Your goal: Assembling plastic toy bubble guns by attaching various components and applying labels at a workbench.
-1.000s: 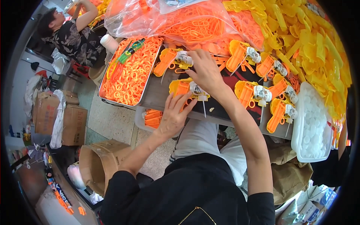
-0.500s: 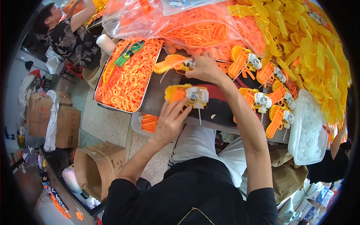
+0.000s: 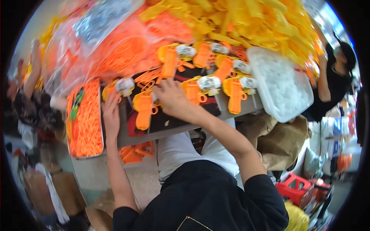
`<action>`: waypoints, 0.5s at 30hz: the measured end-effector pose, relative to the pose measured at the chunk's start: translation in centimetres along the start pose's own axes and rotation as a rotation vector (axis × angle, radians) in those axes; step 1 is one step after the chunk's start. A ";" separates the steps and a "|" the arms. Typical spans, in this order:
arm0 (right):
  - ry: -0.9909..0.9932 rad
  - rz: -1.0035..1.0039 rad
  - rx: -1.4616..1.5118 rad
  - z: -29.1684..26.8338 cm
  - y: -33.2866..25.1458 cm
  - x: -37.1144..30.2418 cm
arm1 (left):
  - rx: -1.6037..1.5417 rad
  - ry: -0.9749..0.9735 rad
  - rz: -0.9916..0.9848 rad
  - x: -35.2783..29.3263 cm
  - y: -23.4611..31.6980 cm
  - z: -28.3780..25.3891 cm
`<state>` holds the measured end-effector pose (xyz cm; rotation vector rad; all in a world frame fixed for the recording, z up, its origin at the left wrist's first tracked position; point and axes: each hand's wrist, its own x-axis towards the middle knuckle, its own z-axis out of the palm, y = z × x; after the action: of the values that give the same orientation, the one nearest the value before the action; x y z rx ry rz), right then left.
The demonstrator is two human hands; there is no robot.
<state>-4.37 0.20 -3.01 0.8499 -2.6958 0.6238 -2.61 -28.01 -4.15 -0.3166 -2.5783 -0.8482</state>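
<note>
My left hand (image 3: 111, 115) reaches to the table's left part. Its fingers are closed over the orange end of a yellow-and-orange plastic toy part with a white drum (image 3: 125, 85). My right hand (image 3: 174, 98) is bent over a second such toy part (image 3: 144, 113) near the table's front edge, gripping its drum end, which the fingers hide. Just right of that hand lie similar toy parts, among them one (image 3: 191, 91) close by and another (image 3: 234, 96) farther right. Behind them a further toy part (image 3: 169, 63) lies beside loose orange pieces (image 3: 148, 76).
A tray of orange rings (image 3: 85, 131), with green-handled cutters (image 3: 76, 104) on top, stands left. Bags of orange pieces (image 3: 119, 50) and a yellow plastic heap (image 3: 246, 23) fill the back. A white tub (image 3: 283, 86) stands right. Another person (image 3: 335, 73) is beyond it.
The view has swung right. My right hand has left the far toy part and moved the nearer one rightward. My left hand has let that one go and taken hold of the other.
</note>
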 end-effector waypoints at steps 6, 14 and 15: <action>0.299 -0.095 0.094 -5.5 -1.0 -3.3 | 0.008 -0.184 0.229 -4.6 7.4 -2.9; 0.282 0.650 -0.090 -21.4 14.8 -12.6 | 0.179 -0.523 0.341 -5.8 11.2 -2.6; 0.351 0.674 -0.118 -22.2 18.0 -13.8 | 0.196 -0.523 0.329 -5.7 11.4 -2.6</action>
<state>-1.66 30.53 5.78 -0.2140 -2.6113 0.6511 7.07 -21.06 1.06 -0.9814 -2.9215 -0.4268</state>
